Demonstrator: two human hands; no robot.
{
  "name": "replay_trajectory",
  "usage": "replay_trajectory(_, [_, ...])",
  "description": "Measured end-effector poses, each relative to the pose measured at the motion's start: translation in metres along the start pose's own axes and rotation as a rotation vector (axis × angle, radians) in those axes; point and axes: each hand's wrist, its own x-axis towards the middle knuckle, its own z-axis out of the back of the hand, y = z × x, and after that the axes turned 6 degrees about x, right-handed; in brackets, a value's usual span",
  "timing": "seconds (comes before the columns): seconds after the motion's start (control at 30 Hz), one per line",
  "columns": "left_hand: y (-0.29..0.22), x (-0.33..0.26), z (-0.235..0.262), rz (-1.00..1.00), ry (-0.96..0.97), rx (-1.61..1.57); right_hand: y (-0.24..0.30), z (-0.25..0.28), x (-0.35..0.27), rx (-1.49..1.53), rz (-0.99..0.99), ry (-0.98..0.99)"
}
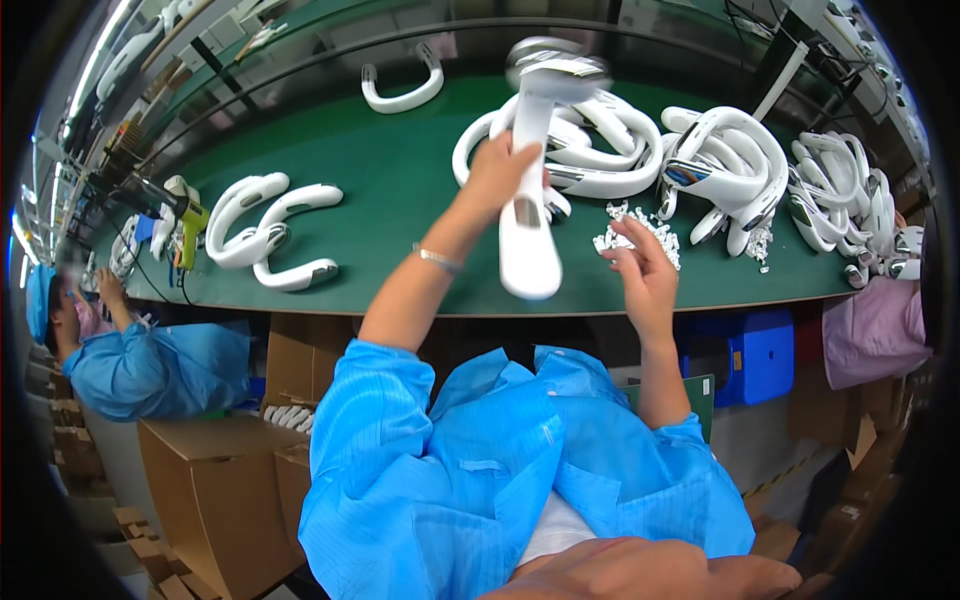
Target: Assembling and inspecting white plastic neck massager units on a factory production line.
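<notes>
My left hand (pixel 492 172) is closed around a white, curved neck-fan-like housing (pixel 530 262), held up above the bench. Its upper end is smeared by motion, and a silver patch shows there. My right hand (pixel 645 268) hovers beside a heap of small white plastic pieces (pixel 662 236), its thumb and fingers apart, with nothing visible between them. Behind the held piece lies a stack of similar white U-shaped housings (pixel 625 180), partly covered by it.
More white housings are piled at right (pixel 735 165) and far right (pixel 845 190). Two interlocked housings (pixel 240 250) lie left, near a yellow-green power screwdriver (pixel 190 235). One housing (pixel 405 100) lies far back. A co-worker in blue (pixel 150 365) sits left; a blue stool (pixel 760 360) stands below the green bench (pixel 400 270).
</notes>
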Motion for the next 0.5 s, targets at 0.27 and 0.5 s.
replay_trajectory(0.27, [0.006,0.132,-0.02,-0.391,-0.242,1.201,-0.025,0.043,0.01,-0.063,-0.067,-0.095])
replay_trajectory(0.5, [0.001,0.156,-0.018,-0.283,-0.165,1.032,-0.041,0.068,0.009,-0.086,-0.131,-0.144])
